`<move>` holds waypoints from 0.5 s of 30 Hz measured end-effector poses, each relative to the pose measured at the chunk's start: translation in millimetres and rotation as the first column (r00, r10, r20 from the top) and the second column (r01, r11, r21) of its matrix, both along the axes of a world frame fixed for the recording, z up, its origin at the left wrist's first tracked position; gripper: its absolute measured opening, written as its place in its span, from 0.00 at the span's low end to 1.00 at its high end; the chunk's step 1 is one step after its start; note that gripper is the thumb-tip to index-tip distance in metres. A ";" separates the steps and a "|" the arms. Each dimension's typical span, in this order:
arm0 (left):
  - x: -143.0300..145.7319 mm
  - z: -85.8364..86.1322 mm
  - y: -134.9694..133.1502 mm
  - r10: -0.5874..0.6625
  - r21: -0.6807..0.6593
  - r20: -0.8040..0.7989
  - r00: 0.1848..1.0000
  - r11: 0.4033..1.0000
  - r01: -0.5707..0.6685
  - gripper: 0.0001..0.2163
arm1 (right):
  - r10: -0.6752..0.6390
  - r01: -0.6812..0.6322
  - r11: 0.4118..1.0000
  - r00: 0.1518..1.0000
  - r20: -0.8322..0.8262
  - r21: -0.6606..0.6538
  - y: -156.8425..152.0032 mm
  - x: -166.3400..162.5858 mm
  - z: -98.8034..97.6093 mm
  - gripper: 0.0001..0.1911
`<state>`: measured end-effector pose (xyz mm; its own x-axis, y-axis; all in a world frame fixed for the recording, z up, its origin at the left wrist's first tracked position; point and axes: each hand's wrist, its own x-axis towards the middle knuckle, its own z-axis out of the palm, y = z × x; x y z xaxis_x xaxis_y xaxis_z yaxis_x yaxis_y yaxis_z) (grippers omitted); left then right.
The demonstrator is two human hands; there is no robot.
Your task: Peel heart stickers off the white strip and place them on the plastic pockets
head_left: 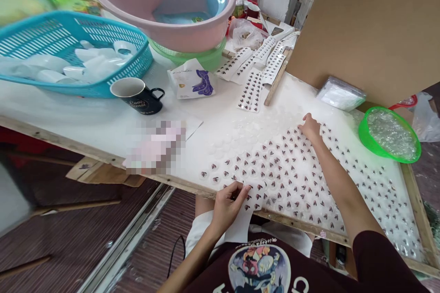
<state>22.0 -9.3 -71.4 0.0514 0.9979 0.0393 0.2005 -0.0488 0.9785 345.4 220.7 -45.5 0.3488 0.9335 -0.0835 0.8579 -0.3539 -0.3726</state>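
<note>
A white sticker strip (255, 198) is held at the near edge of the table (299, 94), clamped between the thumb and forefinger of the left hand (229, 206); part of it is hidden behind that hand. The right hand (311, 127) is set down at the far side of the spread of clear discs (292, 171), many of which are marked with small dark stickers. Its fingertips are bunched near one another, but whether anything is pinched there cannot be told. Some discs are covered by the right forearm, and the sticker motif is too small to be made out. A pinkish object (154, 146) near the table edge is obscured by pixelation. The blue basket (113, 84) is cut off at the left, the pink basin (178, 39) at the top. On the dark mug (137, 98) "Love" can be read in gold, with a less distinct word beneath. The lettering on the purple-printed packet (192, 78) is blurred, and on the dark shirt (330, 279) large white letters are cut off by the lower edge
</note>
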 end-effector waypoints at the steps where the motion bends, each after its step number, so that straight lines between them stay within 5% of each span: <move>1: 0.1 0.4 0.2 0.000 -0.003 0.004 1.000 1.000 0.000 0.17 | 0.003 -0.003 1.000 1.000 0.008 0.010 -1.2 -2.3 5.2 0.10; 5: 0.6 2.1 0.7 0.008 -0.019 0.022 1.000 1.000 -0.008 0.17 | 0.048 -0.046 0.997 0.998 -0.029 0.065 -24.8 -20.8 25.8 0.04; 9: 1.2 2.7 0.3 0.046 -0.047 0.050 0.998 0.998 -0.044 0.17 | 0.234 -0.230 0.972 0.941 -0.243 0.043 -98.5 -70.2 32.4 0.12; 12: 1.8 2.6 -0.3 0.072 -0.074 0.082 0.994 0.995 -0.066 0.18 | 0.418 -0.562 0.827 0.610 -0.673 0.004 -160.9 -112.1 32.7 0.16; 15: 3.1 3.4 -1.1 0.084 -0.098 0.105 0.991 0.992 -0.073 0.19 | 0.396 -0.587 0.810 0.532 -0.748 0.011 -193.0 -132.4 34.5 0.13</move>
<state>25.0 -10.3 -68.1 -0.0268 0.9982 -0.0539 0.0923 0.0562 0.9941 213.0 27.6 -11.0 -0.4131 0.8578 -0.3058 0.4366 -0.1081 -0.8931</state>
